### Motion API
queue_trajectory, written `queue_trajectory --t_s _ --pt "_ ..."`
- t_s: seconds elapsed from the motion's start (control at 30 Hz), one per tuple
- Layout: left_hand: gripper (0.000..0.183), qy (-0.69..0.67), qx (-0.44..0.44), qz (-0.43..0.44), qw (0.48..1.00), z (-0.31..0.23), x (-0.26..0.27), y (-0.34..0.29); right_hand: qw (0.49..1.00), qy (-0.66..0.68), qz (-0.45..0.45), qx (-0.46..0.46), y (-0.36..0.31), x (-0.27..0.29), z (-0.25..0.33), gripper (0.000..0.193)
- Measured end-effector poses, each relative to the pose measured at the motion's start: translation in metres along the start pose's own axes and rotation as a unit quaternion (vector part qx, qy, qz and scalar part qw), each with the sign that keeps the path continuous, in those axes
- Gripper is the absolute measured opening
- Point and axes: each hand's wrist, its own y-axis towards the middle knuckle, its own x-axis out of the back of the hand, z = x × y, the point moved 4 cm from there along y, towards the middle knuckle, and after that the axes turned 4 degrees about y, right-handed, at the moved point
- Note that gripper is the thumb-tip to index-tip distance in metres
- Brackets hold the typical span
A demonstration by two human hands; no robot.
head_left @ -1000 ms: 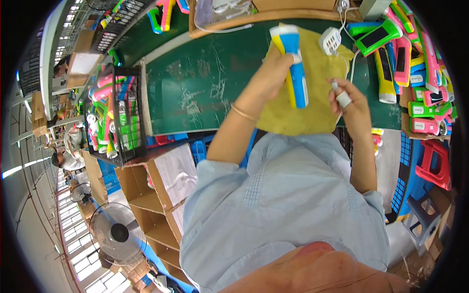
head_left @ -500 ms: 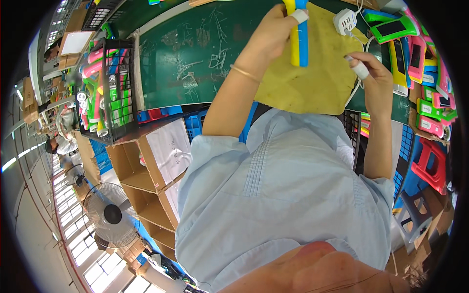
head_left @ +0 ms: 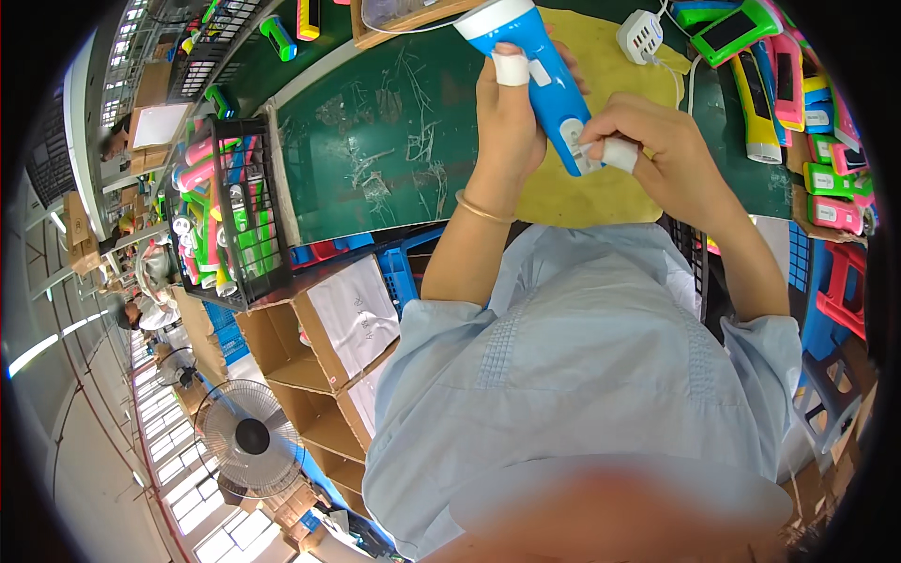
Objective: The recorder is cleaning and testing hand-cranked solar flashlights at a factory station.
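Note:
A blue flashlight (head_left: 556,98) with a wide white head is tilted above a yellow mat (head_left: 601,205). My left hand (head_left: 511,122) is wrapped round its body near the head, a white wrap on the thumb. At the tail end, my right hand (head_left: 671,159) pinches thumb and forefinger together against a pale grey-white panel on the flashlight. Whatever is between those fingertips is too small to make out. White wrapping covers a digit of the right hand too.
A white multi-port USB charger (head_left: 640,38) with cables stands beyond the mat. Several colourful flashlights (head_left: 755,103) are piled at the right. On the left, a black crate (head_left: 246,216) holds more of them. Clear plastic scraps (head_left: 375,178) lie on the green tabletop (head_left: 319,202); cardboard shelves (head_left: 291,357) stand below.
The flashlight has been turned and drawn nearer, its blue side and white head now showing. My right hand has moved left from beside the mat to the flashlight's tail.

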Motion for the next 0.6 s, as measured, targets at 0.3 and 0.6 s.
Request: queue_trajectory --t_s 0.3,0.6 --pt "0.039 0.078 0.091 -0.083 0.989 0.008 0.0 0.001 0.905 -0.354 -0.122 0.203 -0.003 -0.006 -0.009 0.013" --pt "0.05 0.023 -0.014 0.004 1.0 -0.001 -0.001 0.004 0.999 0.024 0.039 0.02 -0.001 0.0 0.0 0.016"
